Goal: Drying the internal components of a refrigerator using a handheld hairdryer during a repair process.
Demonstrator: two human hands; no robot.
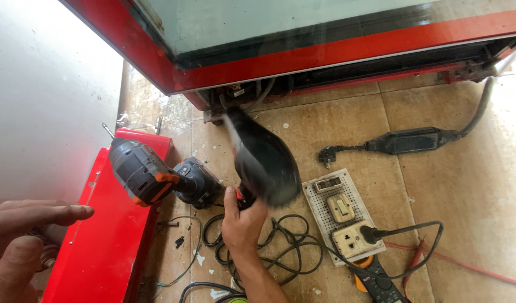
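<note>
The right hand (242, 220) grips the handle of a blurred black blower (263, 160), fingers wrapped tight. Left of the blower, a cordless drill (157, 178) rests on a red panel (109, 241); the left hand (25, 235) lies spread, empty, beside that panel.

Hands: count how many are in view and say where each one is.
2. The left hand is at the lower left edge beside the red panel; the right hand grips a blurred dark tool at centre.

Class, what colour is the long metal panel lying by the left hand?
Red panel, seen from the head view.
</note>
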